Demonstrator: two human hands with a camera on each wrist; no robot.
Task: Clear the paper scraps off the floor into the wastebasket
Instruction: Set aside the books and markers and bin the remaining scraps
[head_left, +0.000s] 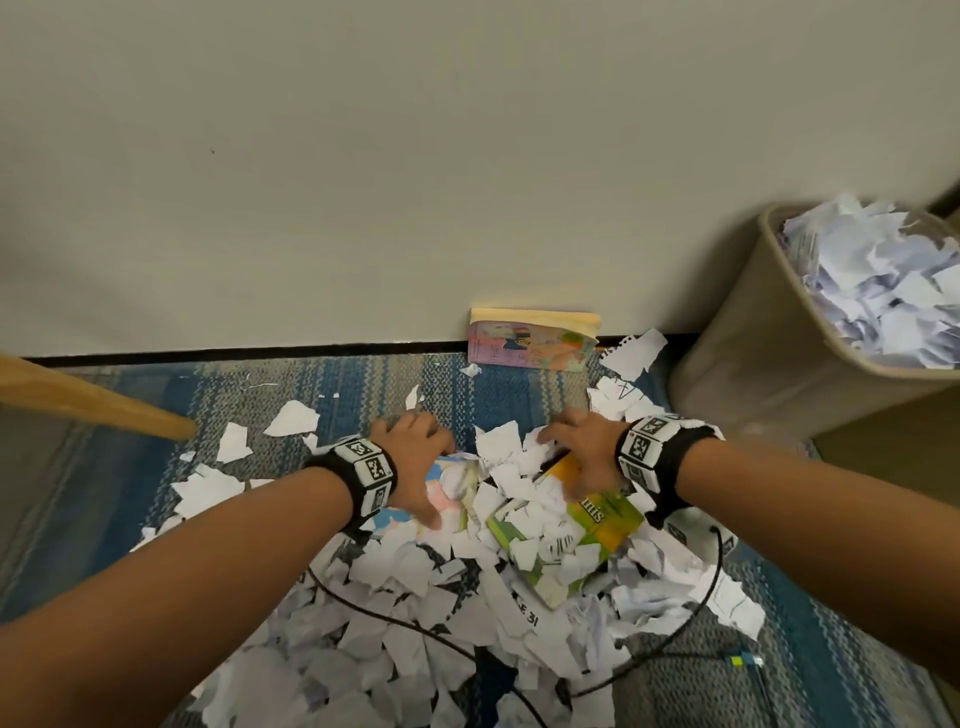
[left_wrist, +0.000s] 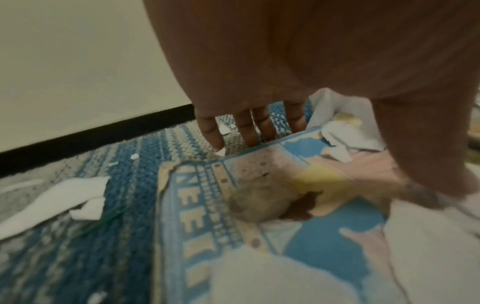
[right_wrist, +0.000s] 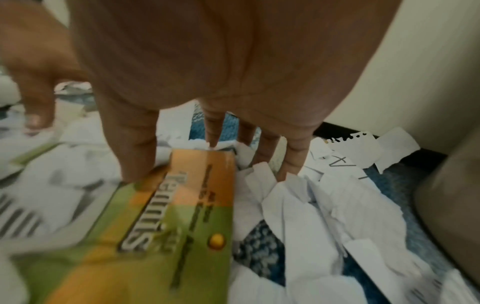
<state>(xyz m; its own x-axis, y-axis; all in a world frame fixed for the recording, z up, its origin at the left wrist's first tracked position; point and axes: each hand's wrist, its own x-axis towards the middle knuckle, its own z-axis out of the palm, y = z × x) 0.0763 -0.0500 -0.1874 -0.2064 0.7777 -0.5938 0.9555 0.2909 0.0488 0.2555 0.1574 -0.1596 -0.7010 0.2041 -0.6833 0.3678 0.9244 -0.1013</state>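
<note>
Torn white paper scraps (head_left: 415, 597) lie heaped on a blue and grey rug (head_left: 363, 384), half burying two books. My left hand (head_left: 415, 462) reaches down over a blue and pink book (left_wrist: 324, 246). Its straight, spread fingers (left_wrist: 246, 137) touch the book's far edge and the thumb rests on the cover. My right hand (head_left: 576, 452) hovers over a green and orange book (right_wrist: 161, 236). Its thumb is at the book's corner and its spread fingers (right_wrist: 291, 160) poke into scraps beyond the book. The tan wastebasket (head_left: 769, 338) stands to the right, heaped with scraps.
A third book (head_left: 530, 343) leans against the wall's black baseboard. A wooden leg (head_left: 93, 405) slants in from the left. A black cable (head_left: 711, 587) loops over the scraps near my right forearm. More scraps (right_wrist: 324, 205) lie between the right hand and the wastebasket's side (right_wrist: 451, 205).
</note>
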